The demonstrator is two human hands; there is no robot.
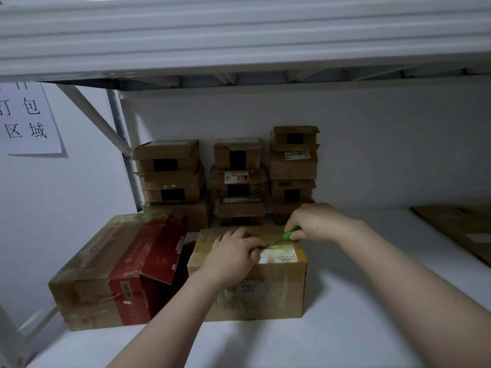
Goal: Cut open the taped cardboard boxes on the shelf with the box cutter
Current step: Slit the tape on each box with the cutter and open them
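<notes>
A taped brown cardboard box [268, 293] with a white label on top stands on the white shelf [345, 328]. My left hand [233, 253] rests on the box's top, its fingers curled at the tape seam. My right hand [316, 221] grips a green box cutter [291, 233], whose blade points left onto the tape along the top of the box, near my left fingertips.
A larger box [117, 272] with red printing and a raised flap sits just left of the taped box. Three stacks of small brown boxes [239, 179] stand at the back wall. Flat cardboard [457, 227] lies at the far right. A paper sign [26, 120] hangs on the left wall.
</notes>
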